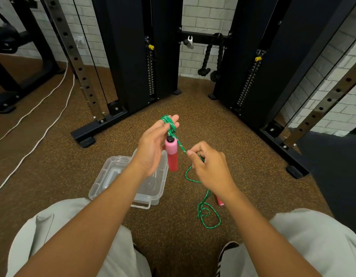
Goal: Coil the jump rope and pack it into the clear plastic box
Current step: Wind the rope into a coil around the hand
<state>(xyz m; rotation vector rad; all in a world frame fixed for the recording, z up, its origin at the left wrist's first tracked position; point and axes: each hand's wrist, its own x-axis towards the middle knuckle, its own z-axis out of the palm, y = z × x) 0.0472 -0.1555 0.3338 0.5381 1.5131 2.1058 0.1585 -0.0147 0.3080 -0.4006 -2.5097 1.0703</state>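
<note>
Here, left hand (153, 144) fingers looped with braided green rope (170, 123), glossy pink handle (171, 154) dangling; right hand (209, 166) pinching rope, seemingly.

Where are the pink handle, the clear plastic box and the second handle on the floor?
pink handle (171, 154): head view, mid-barrel.
clear plastic box (105, 182): head view, left rim.
second handle (220, 201): head view, visible end.

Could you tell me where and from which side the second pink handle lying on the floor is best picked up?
Grip the second pink handle across its barrel, coming from above. It lies flat on the floor, mostly hidden behind the right forearm, with the green rope looped nearby, so avoid pinching the cord.
</note>
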